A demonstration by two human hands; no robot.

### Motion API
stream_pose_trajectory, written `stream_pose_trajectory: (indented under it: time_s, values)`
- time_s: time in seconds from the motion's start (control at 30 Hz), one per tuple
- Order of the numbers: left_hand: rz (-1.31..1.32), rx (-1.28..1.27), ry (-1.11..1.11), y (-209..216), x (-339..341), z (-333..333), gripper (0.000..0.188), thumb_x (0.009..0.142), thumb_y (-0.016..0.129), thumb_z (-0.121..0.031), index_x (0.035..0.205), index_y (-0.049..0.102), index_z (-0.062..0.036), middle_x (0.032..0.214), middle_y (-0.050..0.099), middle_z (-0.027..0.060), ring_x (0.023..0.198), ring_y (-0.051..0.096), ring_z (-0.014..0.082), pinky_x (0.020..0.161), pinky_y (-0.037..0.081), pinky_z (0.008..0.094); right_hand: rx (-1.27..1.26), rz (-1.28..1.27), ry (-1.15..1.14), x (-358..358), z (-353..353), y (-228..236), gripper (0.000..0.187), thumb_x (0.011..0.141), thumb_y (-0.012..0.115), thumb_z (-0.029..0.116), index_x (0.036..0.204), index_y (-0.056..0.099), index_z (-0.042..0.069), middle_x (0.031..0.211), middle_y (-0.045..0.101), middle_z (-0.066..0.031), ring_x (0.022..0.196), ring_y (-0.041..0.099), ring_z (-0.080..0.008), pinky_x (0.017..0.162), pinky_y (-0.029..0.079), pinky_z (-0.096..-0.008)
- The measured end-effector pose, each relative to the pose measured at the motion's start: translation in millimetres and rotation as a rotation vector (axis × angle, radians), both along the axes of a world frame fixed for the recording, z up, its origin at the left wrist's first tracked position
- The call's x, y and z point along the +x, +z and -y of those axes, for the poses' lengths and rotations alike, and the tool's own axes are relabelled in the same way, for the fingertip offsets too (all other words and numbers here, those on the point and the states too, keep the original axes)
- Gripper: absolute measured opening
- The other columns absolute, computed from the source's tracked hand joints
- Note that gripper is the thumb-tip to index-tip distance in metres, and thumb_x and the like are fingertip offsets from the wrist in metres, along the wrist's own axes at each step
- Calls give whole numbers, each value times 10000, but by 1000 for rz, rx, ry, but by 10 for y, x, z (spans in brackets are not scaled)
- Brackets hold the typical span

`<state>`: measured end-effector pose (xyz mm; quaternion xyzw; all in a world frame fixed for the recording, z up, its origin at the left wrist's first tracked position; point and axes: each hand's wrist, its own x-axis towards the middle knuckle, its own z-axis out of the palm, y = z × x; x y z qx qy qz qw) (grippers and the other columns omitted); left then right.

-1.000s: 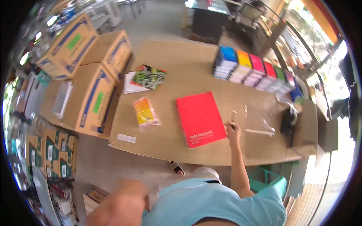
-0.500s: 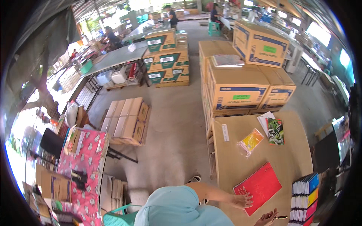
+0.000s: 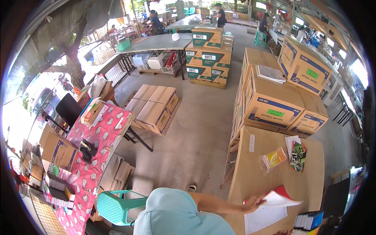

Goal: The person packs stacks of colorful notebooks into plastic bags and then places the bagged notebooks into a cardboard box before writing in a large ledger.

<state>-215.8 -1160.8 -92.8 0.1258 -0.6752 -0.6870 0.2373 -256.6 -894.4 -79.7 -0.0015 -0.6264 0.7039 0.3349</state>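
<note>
A red-covered notebook (image 3: 282, 190) lies opened on the light wooden table, with a blank white page (image 3: 266, 219) flat nearest me. My left hand (image 3: 255, 204) reaches across from the left, its fingers closed on the edge of a lifted white sheet (image 3: 280, 200) that curls up over the red cover. Only a sliver of my right hand (image 3: 283, 232) shows at the lower edge, beside the notebook; its fingers are mostly cut off, and whether it holds anything is hidden.
On the table (image 3: 250, 172) lie a plastic-wrapped yellow pack (image 3: 274, 158) and a green-black booklet (image 3: 298, 156). Stacked notebooks (image 3: 309, 221) stand at the right. Cartons (image 3: 274, 102) rise behind. At left are a green stool (image 3: 119, 205) and a pink-covered table (image 3: 84, 176).
The notebook has gone from closed to open, and my left hand has moved from lying on its cover to gripping a sheet. My right hand has dropped mostly out of view. The view has shifted.
</note>
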Motion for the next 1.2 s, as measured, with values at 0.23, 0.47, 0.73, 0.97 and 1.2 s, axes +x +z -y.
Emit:
stream_pose_trajectory:
  time_s: [0.23, 0.47, 0.73, 0.97, 1.2]
  values:
    - [439, 207, 236, -708, -83, 485, 497, 952, 597, -343, 1268, 475, 21, 1196, 603, 145, 1034, 583, 274, 930, 446, 421, -178, 485, 337, 66, -1319, -832, 397, 982, 575, 353, 1265, 576, 76, 722, 498, 53, 425, 296, -25, 349, 220, -179]
    - [353, 918, 36, -372, 363, 1169, 421, 954, 558, -56, 1338, 391, -88, 1222, 560, 129, 1031, 622, 254, 875, 561, 463, 103, 935, -100, 591, 510, -97, 164, 868, 715, 208, 852, 663, 54, 661, 554, 22, 440, 394, -48, 372, 294, -215]
    - [499, 836, -87, -472, 561, 964, 311, 973, 565, -88, 1253, 434, -110, 1203, 576, 83, 1073, 622, 248, 930, 548, 445, 82, 933, -231, 750, 291, -304, 323, 931, 653, 327, 877, 711, 14, 651, 596, -21, 590, 540, -102, 556, 441, -280]
    - [800, 636, -376, -130, 905, 895, 274, 995, 557, -174, 1229, 490, -48, 1113, 642, 83, 986, 673, 207, 839, 570, 362, -140, 411, -106, 417, 328, 52, 536, 1040, 428, 443, 772, 581, 5, 560, 430, 22, 472, 384, -63, 418, 285, -233]
    - [470, -445, -777, 153, 685, 864, 342, 928, 649, -267, 1216, 580, -96, 1166, 642, 81, 997, 656, 281, 787, 545, 394, -451, 442, 142, -64, 599, 91, 226, 949, 648, 160, 794, 606, 1, 562, 488, -5, 452, 388, -61, 424, 297, -235]
